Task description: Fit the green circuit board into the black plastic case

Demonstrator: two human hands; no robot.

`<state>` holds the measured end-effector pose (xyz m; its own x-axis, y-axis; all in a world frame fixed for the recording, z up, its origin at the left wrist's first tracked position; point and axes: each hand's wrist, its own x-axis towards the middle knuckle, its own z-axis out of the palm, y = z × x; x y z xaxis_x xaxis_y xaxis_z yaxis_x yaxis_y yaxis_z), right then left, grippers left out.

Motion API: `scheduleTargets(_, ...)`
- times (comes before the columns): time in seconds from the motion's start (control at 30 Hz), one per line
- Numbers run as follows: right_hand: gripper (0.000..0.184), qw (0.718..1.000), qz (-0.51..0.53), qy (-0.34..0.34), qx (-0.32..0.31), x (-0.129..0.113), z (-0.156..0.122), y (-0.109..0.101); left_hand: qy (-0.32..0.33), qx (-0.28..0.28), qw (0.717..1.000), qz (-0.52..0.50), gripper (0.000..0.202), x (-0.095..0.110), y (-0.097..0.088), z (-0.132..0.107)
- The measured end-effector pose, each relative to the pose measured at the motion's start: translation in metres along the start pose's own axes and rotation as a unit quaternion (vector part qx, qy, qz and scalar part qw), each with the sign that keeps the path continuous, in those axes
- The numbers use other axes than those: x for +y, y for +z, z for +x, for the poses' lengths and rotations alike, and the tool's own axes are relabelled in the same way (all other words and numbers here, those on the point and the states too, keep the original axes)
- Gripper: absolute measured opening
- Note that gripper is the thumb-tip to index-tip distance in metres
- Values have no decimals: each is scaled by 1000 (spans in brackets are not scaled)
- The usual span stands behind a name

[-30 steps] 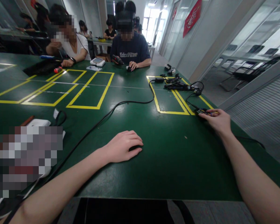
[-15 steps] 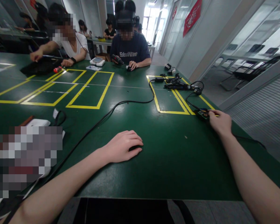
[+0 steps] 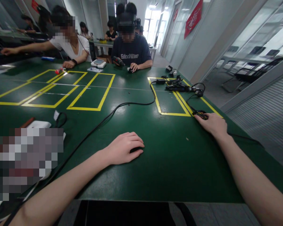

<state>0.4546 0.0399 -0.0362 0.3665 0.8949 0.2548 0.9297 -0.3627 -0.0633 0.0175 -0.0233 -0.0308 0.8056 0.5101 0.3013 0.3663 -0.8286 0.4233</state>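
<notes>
My left hand (image 3: 124,147) lies palm down on the green table (image 3: 169,157), its fingers curled over a small dark object that barely shows under them. My right hand (image 3: 213,124) reaches to the right edge of the table and covers a small dark device (image 3: 201,114) with a black cable running from it. The fingers rest on the device; whether they grip it is hidden.
Yellow tape rectangles (image 3: 91,91) mark the table. A long black cable (image 3: 113,111) crosses the middle. Several black adapters and cords (image 3: 179,86) lie at the far right. A white box (image 3: 39,124) sits at the left. Two people (image 3: 132,50) sit at the far edge.
My right hand has shifted slightly left and nearer over the small device. My left hand has stayed put. The person at the far left has stretched an arm out leftward.
</notes>
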Motion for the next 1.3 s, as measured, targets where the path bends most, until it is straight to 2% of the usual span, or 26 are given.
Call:
scheduleTargets(0.1, 58, 1000, -10, 10, -14, -13, -5, -3, -1, 0, 1000, 3, 19, 0, 0, 0)
scheduleTargets(0.17, 54, 1000, -5, -15, -17, -22, -10, -3, -1, 2, 1000, 5, 19, -1, -1, 0)
scheduleTargets(0.3, 46, 992, 47, -120, -13, -45, -25, 0, 3, 5, 1000, 4, 20, -1, 0, 0)
scheduleTargets(0.4, 41, 973, 104, -204, 10, -68, -43, 3, 1, 9, 1000, 1, 20, -2, 1, 0)
scheduleTargets(0.5, 37, 935, 158, -317, 12, -95, -69, 0, 2, 46, 999, -3, 20, -2, 1, 1)
scheduleTargets(0.63, 31, 851, 229, -471, -35, -132, -116, -10, 24, 137, 990, -15, 19, -1, -2, 2)
scheduleTargets(0.73, 35, 808, 247, -529, -76, -153, -142, -18, 33, 141, 989, -31, 18, -1, -3, 2)
scheduleTargets(0.83, 34, 781, 292, -539, -116, -161, -150, -23, 30, 110, 992, -56, 18, -2, -3, 0)
scheduleTargets(0.97, 26, 744, 419, -502, -135, -159, -144, -26, 8, 89, 994, -68, 20, -5, -3, -1)
scheduleTargets(1.13, 18, 744, 460, -468, -125, -156, -141, -25, -14, 72, 995, -63, 14, -8, -3, -1)
scheduleTargets(1.3, 13, 734, 455, -488, -129, -153, -137, -26, -25, 82, 993, -78, 11, -9, -1, 0)
